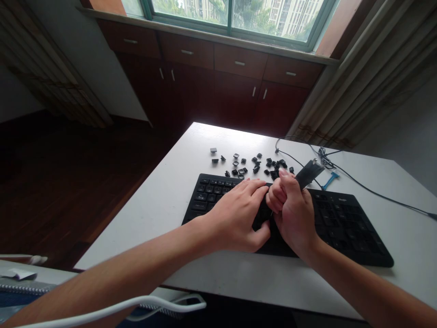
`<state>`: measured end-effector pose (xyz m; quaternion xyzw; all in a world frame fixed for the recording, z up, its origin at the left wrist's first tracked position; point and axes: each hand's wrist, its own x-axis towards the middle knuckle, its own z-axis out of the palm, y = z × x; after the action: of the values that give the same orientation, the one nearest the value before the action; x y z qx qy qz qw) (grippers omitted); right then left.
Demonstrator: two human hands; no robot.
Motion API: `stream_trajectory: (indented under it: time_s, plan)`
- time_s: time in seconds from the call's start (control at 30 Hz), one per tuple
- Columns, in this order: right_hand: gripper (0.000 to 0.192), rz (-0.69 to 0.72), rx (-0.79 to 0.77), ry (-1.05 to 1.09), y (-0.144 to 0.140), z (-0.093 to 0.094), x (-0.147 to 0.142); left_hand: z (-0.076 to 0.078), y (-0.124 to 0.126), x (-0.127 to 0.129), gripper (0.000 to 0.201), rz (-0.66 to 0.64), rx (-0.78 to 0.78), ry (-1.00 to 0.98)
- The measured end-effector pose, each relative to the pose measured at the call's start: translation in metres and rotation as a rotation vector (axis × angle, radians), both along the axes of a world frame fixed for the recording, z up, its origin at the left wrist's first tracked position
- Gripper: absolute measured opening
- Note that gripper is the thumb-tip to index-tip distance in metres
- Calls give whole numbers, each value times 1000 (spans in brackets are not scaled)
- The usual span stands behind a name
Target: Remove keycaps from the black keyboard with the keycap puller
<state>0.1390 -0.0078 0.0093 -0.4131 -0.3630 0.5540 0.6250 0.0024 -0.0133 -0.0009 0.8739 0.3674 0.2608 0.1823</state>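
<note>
A black computer keyboard (355,228) lies on the white table. My left hand (241,214) rests across its middle-left part, fingers stretched toward the far edge and thumb apart. Closed in a fist, my right hand (292,209) grips a flat black tool (310,173) whose wide end, with a bit of metal at its tip, sticks up past the thumb. What its lower end touches between my hands is hard to make out. Loose black keycaps (241,171) lie scattered just beyond the keyboard. Both hands cover the keyboard's middle keys.
A small blue plastic tool (330,180) lies behind the keyboard, by a bundled black cable (322,157) that runs right. The white table (146,218) ends at the left above a dark wooden floor. A white curved tube (136,303) crosses the near left. Cabinets (218,91) stand under the window.
</note>
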Motion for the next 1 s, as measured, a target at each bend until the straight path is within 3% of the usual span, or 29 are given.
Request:
stream_trajectory:
  time_s: [0.1,0.3,0.63,0.87,1.0]
  plan:
    - [45,63,54,-14,-1,-1,0,1,0,0,56,-8,0,-10]
    - [43,-18,143,-163,-18,-4,-1,2,0,-1,62,-14,-22,-39]
    - [43,250,174,-89,0,-6,2,-1,2,-1,65,-35,21,-57]
    - [37,183,271,-343,-21,0,-3,-3,3,-1,66,-40,47,22]
    - [41,168,231,-335,-18,3,-3,-9,0,4,79,30,53,121]
